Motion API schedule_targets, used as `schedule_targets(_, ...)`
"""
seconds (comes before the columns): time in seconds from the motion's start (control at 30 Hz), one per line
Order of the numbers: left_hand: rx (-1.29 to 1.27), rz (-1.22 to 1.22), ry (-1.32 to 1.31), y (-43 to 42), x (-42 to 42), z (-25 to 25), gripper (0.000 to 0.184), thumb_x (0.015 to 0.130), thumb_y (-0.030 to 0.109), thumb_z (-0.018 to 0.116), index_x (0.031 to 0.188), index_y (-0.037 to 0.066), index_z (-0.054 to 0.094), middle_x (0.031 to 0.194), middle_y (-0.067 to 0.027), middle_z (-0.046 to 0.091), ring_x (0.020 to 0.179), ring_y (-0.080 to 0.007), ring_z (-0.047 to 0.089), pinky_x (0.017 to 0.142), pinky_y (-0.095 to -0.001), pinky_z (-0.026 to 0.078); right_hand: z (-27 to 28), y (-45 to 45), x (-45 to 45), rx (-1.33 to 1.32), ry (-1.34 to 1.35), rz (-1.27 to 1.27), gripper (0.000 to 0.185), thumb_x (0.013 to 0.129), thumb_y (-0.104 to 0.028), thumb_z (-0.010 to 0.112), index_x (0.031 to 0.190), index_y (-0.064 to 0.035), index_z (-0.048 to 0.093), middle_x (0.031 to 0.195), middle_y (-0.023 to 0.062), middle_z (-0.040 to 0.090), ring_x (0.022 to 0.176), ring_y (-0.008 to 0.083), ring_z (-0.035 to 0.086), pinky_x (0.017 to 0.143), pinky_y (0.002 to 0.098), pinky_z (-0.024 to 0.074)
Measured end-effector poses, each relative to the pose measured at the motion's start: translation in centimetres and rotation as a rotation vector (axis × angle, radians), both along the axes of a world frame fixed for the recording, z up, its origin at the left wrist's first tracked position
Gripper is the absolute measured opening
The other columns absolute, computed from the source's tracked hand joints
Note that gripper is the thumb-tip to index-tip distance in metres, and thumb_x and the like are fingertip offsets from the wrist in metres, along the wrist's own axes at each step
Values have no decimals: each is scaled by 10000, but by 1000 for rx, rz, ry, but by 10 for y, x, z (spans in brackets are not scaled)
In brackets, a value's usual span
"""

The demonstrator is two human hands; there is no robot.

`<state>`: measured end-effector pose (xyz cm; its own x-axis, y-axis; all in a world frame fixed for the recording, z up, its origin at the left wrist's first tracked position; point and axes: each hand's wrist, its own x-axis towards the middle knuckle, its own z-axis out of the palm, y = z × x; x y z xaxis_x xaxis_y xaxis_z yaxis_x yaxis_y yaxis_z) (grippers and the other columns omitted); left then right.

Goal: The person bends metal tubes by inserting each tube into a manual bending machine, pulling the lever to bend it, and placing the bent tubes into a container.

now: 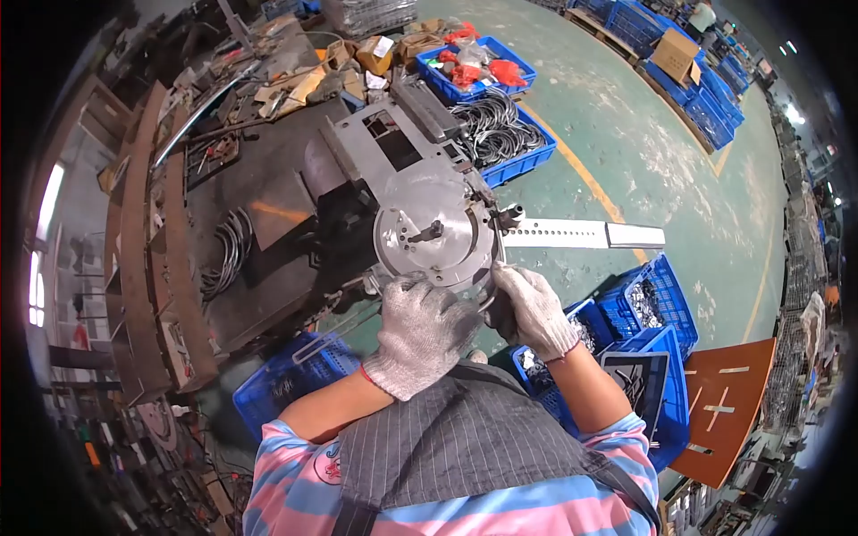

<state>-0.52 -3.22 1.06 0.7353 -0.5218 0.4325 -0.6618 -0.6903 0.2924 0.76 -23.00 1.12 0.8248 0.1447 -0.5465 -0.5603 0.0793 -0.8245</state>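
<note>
A round metal disc (413, 234) with holes and a central bolt sits on a machine in front of me. My left hand (420, 330), in a whitish knit glove, is at the near edge of the disc with its fingers curled; what it grips, if anything, is hidden. At the disc's right near edge, my right hand (530, 306), also gloved, is closed on a thin curved metal strip (496, 277) that follows the rim. A flat perforated metal bar (559, 234) extends to the right from the machine.
A blue crate (523, 165) of curved metal pieces stands beyond the machine, beside one with red bags (483, 71). More curved pieces (231, 255) lie on the dark workbench (268, 170). Blue crates (666, 357) stand at my right, another (268, 389) at my left.
</note>
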Motion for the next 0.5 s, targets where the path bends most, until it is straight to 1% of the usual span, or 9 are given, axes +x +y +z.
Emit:
schedule_targets(0.07,-11,-4,14,0,0,3,148,746,257,781,865,180,735,835,-35,671,868,-274,623,902,-461,421,15,0,4,-18,99,-20,420,1016,-394,516,851,-30,646,577,57,574,404,124,465,382,279,358)
schedule_targets(0.1,-27,-20,17,-1,2,4,149,742,247,780,870,184,735,837,-32,672,868,-272,624,901,-458,422,11,-1,7,-11,104,-20,420,1016,-394,516,851,-30,646,577,57,574,404,124,465,382,279,358)
schedule_targets(0.2,8,-4,-49,-11,8,-7,191,719,256,790,885,184,732,817,-27,659,857,-272,621,914,-466,419,5,-5,16,-103,18,16,455,1001,-426,541,793,-35,643,552,44,550,404,119,460,382,275,337)
schedule_targets(0.23,11,-8,-38,-11,9,-7,191,719,256,790,885,184,732,817,-27,659,857,-272,621,914,-466,419,1,-1,22,-84,-15,-27,453,999,-429,543,801,-36,647,549,41,546,401,113,455,379,273,330)
schedule_targets(0.3,6,-42,28,-8,15,-4,238,684,260,798,901,188,729,795,-34,635,897,-280,609,932,-482,411,5,0,25,-58,39,-22,446,996,-432,547,805,-43,652,545,36,537,400,105,447,376,269,321)
schedule_targets(0.33,12,36,-81,-8,12,-4,248,662,288,807,873,201,710,876,-35,620,985,-292,586,966,-505,396,5,0,24,-58,44,-28,446,996,-432,547,805,-43,652,545,36,537,400,105,447,376,269,321)
schedule_targets(0.37,10,30,-81,-7,10,-2,248,662,288,807,873,201,710,876,-35,620,985,-292,586,966,-505,396,5,0,24,-41,49,-28,445,995,-436,546,808,-47,656,544,32,532,400,101,441,374,267,315)
schedule_targets(0.47,34,49,-44,4,12,0,239,691,327,812,829,203,662,1101,-25,586,1096,-305,548,1027,-532,360,1,2,24,-21,64,-41,448,994,-444,541,814,-52,663,543,24,531,399,96,436,375,259,306)
schedule_targets(0.5,37,51,-39,2,13,1,239,691,327,812,829,203,662,1101,-25,586,1096,-305,548,1027,-532,360,-1,2,23,-25,72,-42,451,995,-447,539,818,-53,666,544,20,534,398,94,436,379,253,302)
